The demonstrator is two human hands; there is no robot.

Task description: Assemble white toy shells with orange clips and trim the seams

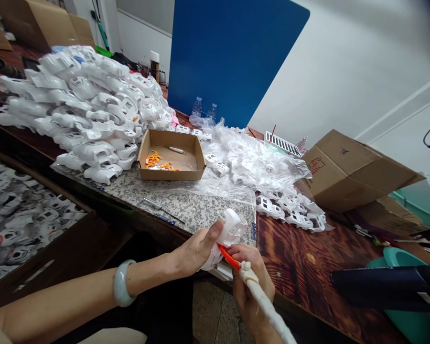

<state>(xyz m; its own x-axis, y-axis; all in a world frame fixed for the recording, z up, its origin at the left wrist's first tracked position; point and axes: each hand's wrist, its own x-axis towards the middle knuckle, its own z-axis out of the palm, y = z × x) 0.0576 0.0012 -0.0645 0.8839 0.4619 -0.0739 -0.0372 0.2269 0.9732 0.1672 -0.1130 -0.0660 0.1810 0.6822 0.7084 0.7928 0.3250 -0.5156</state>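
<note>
My left hand grips a white moulded plastic shell, its thumb lying along the outer side. My right hand closes around a long tool with a white wrapped handle. The tool's orange tip presses against the lower edge of the shell. Part of the shell is hidden behind my fingers. A pale green bangle circles my left wrist. Both hands are just past the front edge of the granite slab.
A large heap of white shells stands behind a cardboard tray holding orange scraps. Plastic sheeting and loose shells lie to the right, near a cardboard box. A bin of shells sits low at left.
</note>
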